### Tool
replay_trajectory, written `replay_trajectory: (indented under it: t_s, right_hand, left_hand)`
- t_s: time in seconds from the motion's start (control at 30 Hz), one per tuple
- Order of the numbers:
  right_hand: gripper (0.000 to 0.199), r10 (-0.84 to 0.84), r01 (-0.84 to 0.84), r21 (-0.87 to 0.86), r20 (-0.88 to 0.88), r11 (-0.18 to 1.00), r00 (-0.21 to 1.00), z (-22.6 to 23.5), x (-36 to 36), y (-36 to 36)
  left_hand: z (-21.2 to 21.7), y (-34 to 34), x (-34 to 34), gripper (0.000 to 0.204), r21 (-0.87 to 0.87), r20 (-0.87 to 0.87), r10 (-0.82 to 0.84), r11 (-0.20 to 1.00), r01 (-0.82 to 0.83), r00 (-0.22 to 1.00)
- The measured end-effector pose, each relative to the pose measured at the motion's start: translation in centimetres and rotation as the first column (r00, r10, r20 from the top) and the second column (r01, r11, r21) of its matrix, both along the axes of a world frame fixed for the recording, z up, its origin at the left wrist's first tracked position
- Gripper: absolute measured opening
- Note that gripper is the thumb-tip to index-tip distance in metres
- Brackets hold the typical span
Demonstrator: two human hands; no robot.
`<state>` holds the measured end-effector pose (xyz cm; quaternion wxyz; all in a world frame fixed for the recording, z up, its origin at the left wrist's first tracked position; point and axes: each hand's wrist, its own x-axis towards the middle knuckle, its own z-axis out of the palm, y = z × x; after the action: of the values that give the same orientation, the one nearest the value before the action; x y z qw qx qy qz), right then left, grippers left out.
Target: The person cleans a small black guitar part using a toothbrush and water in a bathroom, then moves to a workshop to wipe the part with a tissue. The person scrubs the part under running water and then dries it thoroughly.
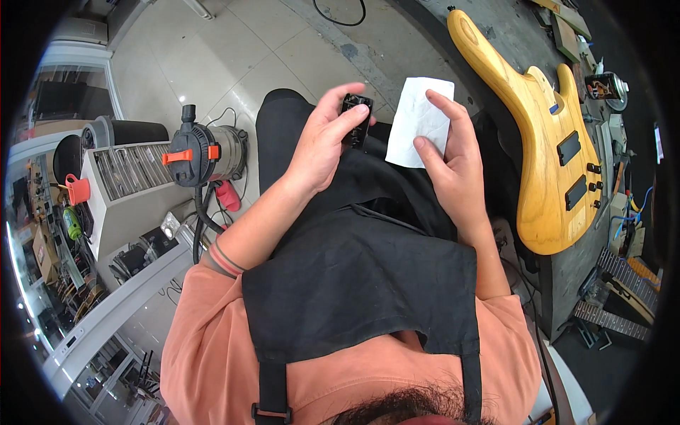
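Black pickup (356, 120) in left hand (322, 145); white cloth (418, 120) in right hand (457, 170).

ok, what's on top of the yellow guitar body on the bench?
On the yellow guitar body: two black rectangular pickups and a few small black knobs near its edge. No strings or neck show. The bench surface beneath the body is covered.

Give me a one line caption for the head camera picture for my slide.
Left hand holds a small black part, right hand a white paper, beside a yellow guitar body.
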<state>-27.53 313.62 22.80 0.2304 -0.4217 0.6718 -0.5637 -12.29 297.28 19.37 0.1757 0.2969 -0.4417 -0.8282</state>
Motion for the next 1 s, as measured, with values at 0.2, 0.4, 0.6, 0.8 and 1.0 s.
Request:
replay_trajectory:
  t_s: [0.2, 0.4, 0.6, 0.8, 1.0]
  right_hand:
    - [0.059, -0.004, 0.004, 0.016, -0.008, 1.000, 1.000, 0.8, -0.2, 0.0]
    - [0.044, 0.020, 0.033, 0.237, -0.215, 0.971, 0.976, 0.7, -1.4, 1.3]
    - [0.021, -0.123, 0.130, 0.346, -0.042, 0.929, 0.992, 0.0, -1.8, 4.7]
    - [0.022, -0.273, 0.322, 0.374, -0.180, 0.870, 0.945, -4.3, -3.8, 8.2]
    - [0.018, -0.308, 0.323, 0.408, -0.104, 0.854, 0.946, -7.3, -4.5, 9.3]
  left_hand:
    - [-0.5, -0.1, 0.1, 0.071, -0.017, -0.143, -0.133, 0.991, 0.132, 0.981]
    - [-0.3, 1.1, -1.2, 0.089, -0.165, -0.202, -0.322, 0.942, 0.292, 0.925]
    - [-2.6, 3.6, -5.8, 0.084, -0.363, -0.106, -0.550, 0.797, 0.483, 0.828]
    - [-5.0, 6.0, -10.1, 0.083, -0.721, 0.231, -0.585, 0.434, 0.540, 0.778]
    - [-6.0, 4.7, -10.9, 0.066, -0.933, 0.220, -0.554, 0.122, 0.340, 0.803]
